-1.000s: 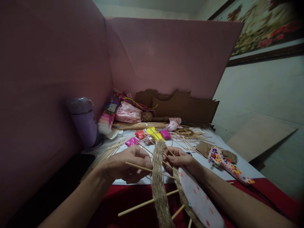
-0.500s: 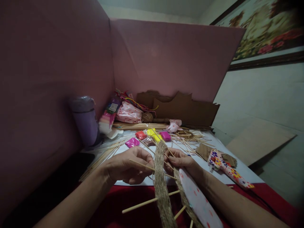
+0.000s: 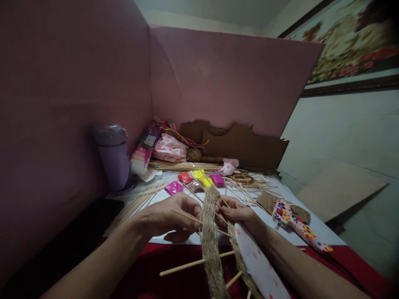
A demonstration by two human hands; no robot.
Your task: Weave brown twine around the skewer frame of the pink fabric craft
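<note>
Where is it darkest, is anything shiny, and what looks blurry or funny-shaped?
Head view: dim all over, darkest at the lower left; head view: a pale sheen on top of the purple cup; head view: the woven band looks fairly clear, the framed painting softer; head view: the forearms seem stretched toward the bottom corners.

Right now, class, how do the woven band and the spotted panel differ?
The band is brown, ribbed twine; the panel is pale with reddish spots. The band is a narrow strip; the panel is broader. Both run off the picture's bottom edge.
</note>
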